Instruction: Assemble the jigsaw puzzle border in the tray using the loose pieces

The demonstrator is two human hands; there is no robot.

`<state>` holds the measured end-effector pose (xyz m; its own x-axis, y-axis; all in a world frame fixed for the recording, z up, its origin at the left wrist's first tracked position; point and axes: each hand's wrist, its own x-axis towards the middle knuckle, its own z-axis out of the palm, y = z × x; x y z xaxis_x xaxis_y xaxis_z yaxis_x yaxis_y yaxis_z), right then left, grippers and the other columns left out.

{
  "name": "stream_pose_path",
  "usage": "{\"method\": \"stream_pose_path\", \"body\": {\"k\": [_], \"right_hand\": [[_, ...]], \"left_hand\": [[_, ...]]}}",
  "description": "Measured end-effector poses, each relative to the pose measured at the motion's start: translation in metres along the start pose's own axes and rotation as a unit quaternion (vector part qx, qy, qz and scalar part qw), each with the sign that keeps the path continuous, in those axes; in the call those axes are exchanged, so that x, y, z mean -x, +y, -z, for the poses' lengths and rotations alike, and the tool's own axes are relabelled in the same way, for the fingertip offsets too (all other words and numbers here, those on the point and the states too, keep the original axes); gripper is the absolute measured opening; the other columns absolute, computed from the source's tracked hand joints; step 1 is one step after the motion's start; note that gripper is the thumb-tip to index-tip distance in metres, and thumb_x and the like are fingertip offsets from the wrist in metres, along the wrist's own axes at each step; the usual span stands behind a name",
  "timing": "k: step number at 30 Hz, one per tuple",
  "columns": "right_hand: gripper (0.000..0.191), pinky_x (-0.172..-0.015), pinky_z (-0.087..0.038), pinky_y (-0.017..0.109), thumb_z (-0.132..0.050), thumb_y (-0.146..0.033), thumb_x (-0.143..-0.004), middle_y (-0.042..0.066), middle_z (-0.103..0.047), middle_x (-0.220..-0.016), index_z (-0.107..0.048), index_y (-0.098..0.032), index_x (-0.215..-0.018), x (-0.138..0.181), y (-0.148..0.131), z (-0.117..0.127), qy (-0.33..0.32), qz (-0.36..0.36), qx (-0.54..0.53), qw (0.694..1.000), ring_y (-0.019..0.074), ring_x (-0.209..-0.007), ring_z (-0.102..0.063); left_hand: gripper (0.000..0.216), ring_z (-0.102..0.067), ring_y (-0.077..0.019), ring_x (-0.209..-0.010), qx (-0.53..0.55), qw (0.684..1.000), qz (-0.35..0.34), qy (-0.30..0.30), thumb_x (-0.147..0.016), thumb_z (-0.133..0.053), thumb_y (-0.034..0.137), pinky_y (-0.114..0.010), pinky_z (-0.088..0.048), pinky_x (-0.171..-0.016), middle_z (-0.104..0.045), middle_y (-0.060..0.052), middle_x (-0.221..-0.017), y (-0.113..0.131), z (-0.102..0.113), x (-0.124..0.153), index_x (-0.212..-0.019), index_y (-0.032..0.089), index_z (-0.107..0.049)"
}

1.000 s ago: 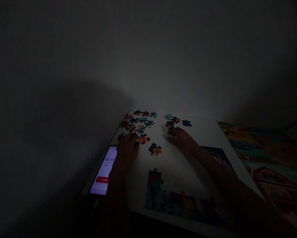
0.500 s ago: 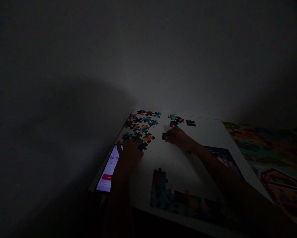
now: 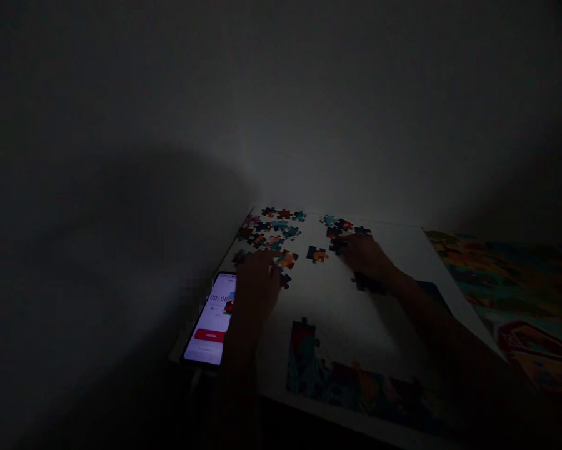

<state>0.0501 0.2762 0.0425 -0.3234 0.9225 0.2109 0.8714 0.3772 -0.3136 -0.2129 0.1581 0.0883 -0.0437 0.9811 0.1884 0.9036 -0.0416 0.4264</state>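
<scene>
Dim light covers a white tabletop with jigsaw pieces. My right hand [image 3: 367, 255] reaches to the back middle, fingers closed on a dark puzzle piece [image 3: 337, 245], just below a small group of pieces [image 3: 328, 220]. To its left a blue-and-orange puzzle piece [image 3: 317, 254] lies alone. My left hand [image 3: 258, 278] rests over the near edge of the loose puzzle pieces [image 3: 274, 240], fingers loosely bent and thumb apart; it covers some pieces and part of the phone [image 3: 204, 350]. Joined pieces [image 3: 304, 356] form an L-shaped strip along the front edge.
The phone shows a running timer at the table's left edge, a cable below it. Under my right forearm lies a dark piece [image 3: 366, 283], and a dark blue sheet [image 3: 433, 294] is partly hidden. A colourful printed mat [image 3: 487, 281] lies to the right; a wall rises behind.
My right hand has left the blue-and-orange piece and moved right and slightly back to a dark piece. My left hand has shifted slightly right, uncovering more of the phone.
</scene>
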Motion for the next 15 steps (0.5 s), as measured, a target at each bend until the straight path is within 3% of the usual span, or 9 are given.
{"method": "stream_pose_path", "body": {"k": [3, 6, 10, 15], "right_hand": [[0.031, -0.094, -0.047, 0.043, -0.056, -0.026, -0.085, 0.017, -0.069, -0.113, -0.069, -0.014, -0.111, 0.002, 0.014, 0.002, -0.035, 0.020, 0.005, 0.999, 0.0321, -0.106, -0.064], [0.033, -0.092, -0.049, 0.041, -0.058, -0.029, -0.084, 0.016, -0.069, -0.110, -0.068, -0.014, -0.112, 0.005, 0.023, -0.001, -0.042, 0.015, -0.008, 0.999, 0.0303, -0.104, -0.064], [0.039, -0.090, -0.050, 0.042, -0.062, -0.033, -0.081, 0.018, -0.065, -0.109, -0.066, -0.013, -0.114, 0.005, 0.030, -0.002, -0.042, -0.018, -0.036, 0.998, 0.0310, -0.104, -0.062], [0.033, -0.084, -0.051, 0.041, -0.065, -0.036, -0.076, 0.013, -0.064, -0.102, -0.064, -0.017, -0.103, 0.004, 0.034, 0.002, -0.061, -0.045, -0.105, 0.992, 0.0289, -0.097, -0.061]], "left_hand": [[0.034, -0.049, -0.0222, -0.127, 0.059, 0.982, -0.128, -0.125, -0.093, -0.053, 0.025, -0.040, -0.036, -0.109, -0.059, -0.007, -0.132, 0.024, -0.019, 0.007, -0.126, 0.023, -0.059], [0.046, -0.042, -0.0263, -0.134, 0.053, 0.964, -0.186, -0.185, -0.088, -0.062, 0.032, -0.045, -0.031, -0.113, -0.051, -0.009, -0.141, 0.041, -0.034, 0.015, -0.133, 0.024, -0.055], [0.044, -0.044, -0.0269, -0.132, 0.051, 0.963, -0.180, -0.196, -0.089, -0.062, 0.032, -0.045, -0.032, -0.113, -0.052, -0.009, -0.140, 0.050, -0.037, 0.020, -0.131, 0.023, -0.057], [0.037, -0.050, -0.0254, -0.126, 0.056, 0.967, -0.167, -0.183, -0.092, -0.057, 0.030, -0.043, -0.038, -0.108, -0.058, -0.009, -0.132, 0.054, -0.038, 0.016, -0.127, 0.021, -0.058]]}}
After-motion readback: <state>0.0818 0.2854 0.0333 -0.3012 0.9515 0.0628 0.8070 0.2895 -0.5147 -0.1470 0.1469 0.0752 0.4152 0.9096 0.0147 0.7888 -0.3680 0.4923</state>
